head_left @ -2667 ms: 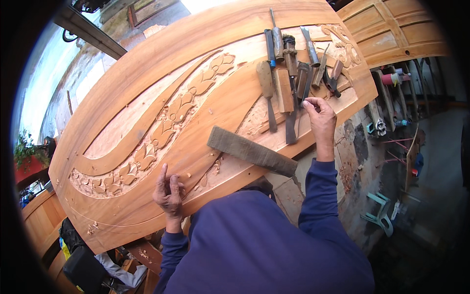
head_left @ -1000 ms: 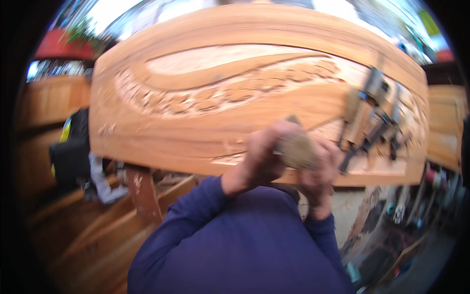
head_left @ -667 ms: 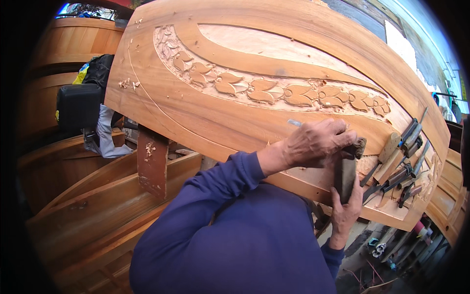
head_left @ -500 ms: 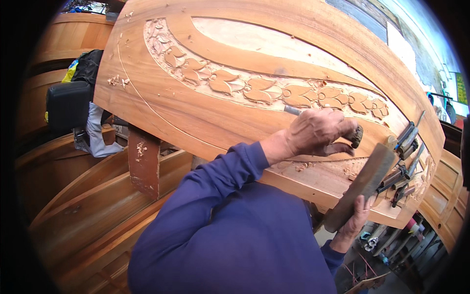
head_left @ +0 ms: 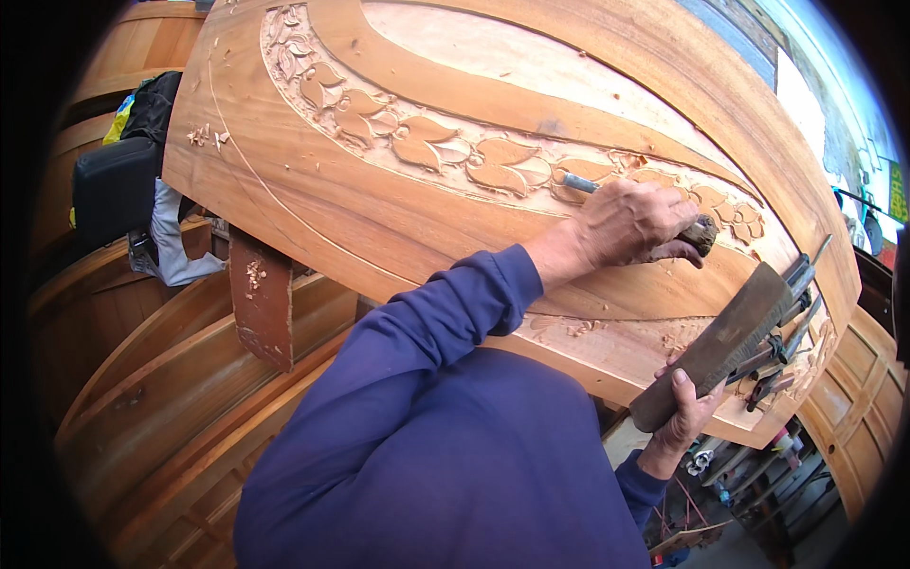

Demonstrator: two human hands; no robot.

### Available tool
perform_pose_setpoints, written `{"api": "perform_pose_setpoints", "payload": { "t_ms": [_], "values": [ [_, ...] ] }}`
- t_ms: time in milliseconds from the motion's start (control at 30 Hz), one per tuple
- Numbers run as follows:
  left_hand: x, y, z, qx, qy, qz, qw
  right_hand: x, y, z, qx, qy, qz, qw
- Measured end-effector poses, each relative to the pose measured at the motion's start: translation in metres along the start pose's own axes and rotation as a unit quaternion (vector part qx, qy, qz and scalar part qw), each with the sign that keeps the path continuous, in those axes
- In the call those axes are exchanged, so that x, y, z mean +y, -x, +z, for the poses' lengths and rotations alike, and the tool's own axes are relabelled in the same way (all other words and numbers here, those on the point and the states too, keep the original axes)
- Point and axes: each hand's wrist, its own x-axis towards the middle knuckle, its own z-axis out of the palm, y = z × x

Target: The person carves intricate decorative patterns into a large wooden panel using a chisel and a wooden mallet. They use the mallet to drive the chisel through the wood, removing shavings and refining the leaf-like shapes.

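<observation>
My left hand [head_left: 635, 223] is closed around a carving chisel [head_left: 577, 182]. Its metal blade points left over the carved band of flowers and leaves [head_left: 422, 144], and its dark, worn handle end sticks out on the right side of my fist. Whether the tip touches the wood cannot be made out. My right hand [head_left: 690, 410] grips a flat wooden mallet [head_left: 725, 343] near its lower end, and the mallet slants up to the right, apart from the chisel. Under both hands lies a large carved wooden panel [head_left: 455, 232].
Several carving tools [head_left: 791, 318] lie in a cluster on the panel's right end, close to the mallet. Wood shavings [head_left: 209, 136] are scattered at the left. A black padded seat [head_left: 116, 190] stands beyond the left edge, and other wooden panels [head_left: 180, 351] lean below.
My left fingers have closed more firmly around the chisel handle. The mallet in my right hand has turned, showing more of its broad face. The whole view has shifted slightly.
</observation>
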Motion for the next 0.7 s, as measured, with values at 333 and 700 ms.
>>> {"api": "perform_pose_setpoints", "payload": {
  "t_ms": [333,700],
  "values": [
    [-0.004,0.000,0.001,0.018,0.001,-0.001,1.000,-0.003,-0.015,0.002,-0.036,0.025,-0.019,0.999],
    [-0.005,0.004,-0.002,0.011,0.039,0.008,0.999,-0.007,-0.027,0.005,-0.011,0.058,-0.037,0.998]
  ]
}}
